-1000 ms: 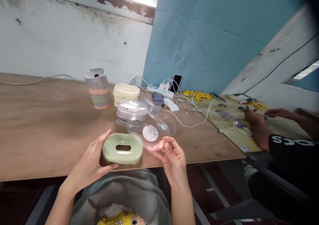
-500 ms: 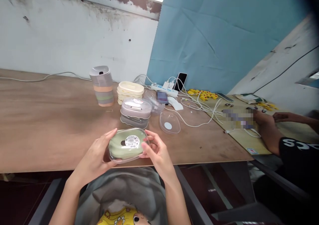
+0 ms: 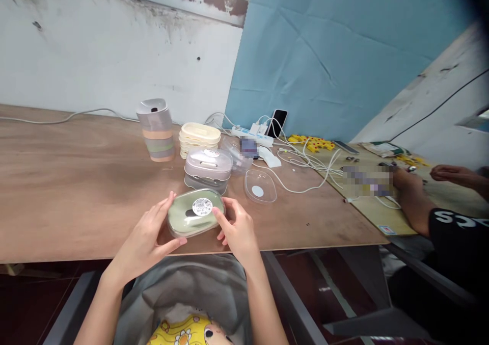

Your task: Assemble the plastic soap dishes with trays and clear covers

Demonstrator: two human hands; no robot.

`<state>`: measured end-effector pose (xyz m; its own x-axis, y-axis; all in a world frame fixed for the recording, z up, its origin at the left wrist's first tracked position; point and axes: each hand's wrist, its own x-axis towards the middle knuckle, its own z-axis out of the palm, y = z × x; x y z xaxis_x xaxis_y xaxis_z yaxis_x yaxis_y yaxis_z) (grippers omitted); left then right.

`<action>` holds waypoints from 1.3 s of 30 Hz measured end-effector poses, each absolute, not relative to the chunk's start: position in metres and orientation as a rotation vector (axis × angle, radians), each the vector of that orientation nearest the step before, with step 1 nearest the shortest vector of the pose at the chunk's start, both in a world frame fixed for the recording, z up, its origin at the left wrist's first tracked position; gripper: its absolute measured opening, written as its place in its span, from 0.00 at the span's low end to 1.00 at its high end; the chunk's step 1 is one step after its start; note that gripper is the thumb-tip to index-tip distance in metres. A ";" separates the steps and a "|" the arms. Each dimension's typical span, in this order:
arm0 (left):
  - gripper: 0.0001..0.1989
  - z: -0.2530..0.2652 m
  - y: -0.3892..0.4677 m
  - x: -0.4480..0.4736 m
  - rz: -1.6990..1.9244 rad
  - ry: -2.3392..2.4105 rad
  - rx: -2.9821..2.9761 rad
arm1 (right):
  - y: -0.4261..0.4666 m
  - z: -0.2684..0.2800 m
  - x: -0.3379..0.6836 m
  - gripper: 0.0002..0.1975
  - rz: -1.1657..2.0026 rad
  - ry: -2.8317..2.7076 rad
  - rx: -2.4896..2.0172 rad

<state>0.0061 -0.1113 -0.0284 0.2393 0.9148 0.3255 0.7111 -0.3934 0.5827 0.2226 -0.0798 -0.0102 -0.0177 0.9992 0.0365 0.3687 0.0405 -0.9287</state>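
Observation:
A green oval plastic box [image 3: 191, 224] with a clear lid and a round printed sticker is between my hands, near the table's front edge. My left hand [image 3: 142, 243] curves around its left end, fingers at the far side and thumb along the front. At the right end my right hand [image 3: 240, 230] grips it, the thumb on the lid by the sticker. Just behind it stands a grey lidded box stack [image 3: 208, 167]. A loose clear lid [image 3: 263, 182] with a white round label lies to the right.
Farther back are a stack of grey, orange and green containers [image 3: 156, 131] and cream boxes [image 3: 198, 135]. White cables [image 3: 305, 164], a power strip [image 3: 250, 135] and a phone [image 3: 277, 122] are at the back. On the right, another person's arm [image 3: 410, 202] rests over the adjoining table.
The green box has moved slightly away from me and down toward the tabletop, its clear lid now sitting closer on it. My left thumb has slid forward along its front.

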 end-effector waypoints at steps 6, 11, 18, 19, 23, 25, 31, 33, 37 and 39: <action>0.40 -0.030 -0.111 0.005 0.906 1.582 2.131 | -0.071 -0.014 0.217 0.17 0.749 -1.608 -1.504; 0.39 -0.030 -0.110 0.005 0.920 1.594 2.108 | -0.069 -0.016 0.215 0.16 0.704 -1.614 -1.525; 0.41 -0.030 -0.109 0.005 0.921 1.586 2.061 | -0.067 -0.015 0.215 0.15 0.650 -1.643 -1.533; 0.41 -0.030 -0.109 0.005 0.919 1.587 2.059 | -0.067 -0.015 0.215 0.15 0.636 -1.654 -1.536; 0.40 -0.028 -0.110 0.006 0.913 1.588 2.061 | -0.068 -0.015 0.214 0.18 0.588 -1.696 -1.545; 0.41 -0.027 -0.110 0.006 0.910 1.583 2.072 | -0.070 -0.016 0.214 0.19 0.571 -1.711 -1.544; 0.45 -0.025 -0.112 0.005 0.893 1.591 2.088 | -0.076 -0.023 0.217 0.17 0.593 -1.659 -1.448; 0.46 -0.024 -0.113 0.004 0.864 1.583 2.093 | -0.075 -0.026 0.219 0.18 0.625 -1.612 -1.421; 0.45 -0.022 -0.114 0.003 0.818 1.564 2.100 | -0.066 -0.014 0.225 0.18 0.596 -1.543 -1.371; 0.45 -0.021 -0.114 0.004 0.824 1.560 2.102 | -0.059 0.006 0.226 0.15 0.557 -1.541 -1.329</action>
<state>0.0036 -0.1142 -0.0209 0.2057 0.9530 0.2226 0.7207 -0.3014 0.6243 0.2257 -0.0590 0.0064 0.0874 0.9228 0.3753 0.4692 0.2942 -0.8327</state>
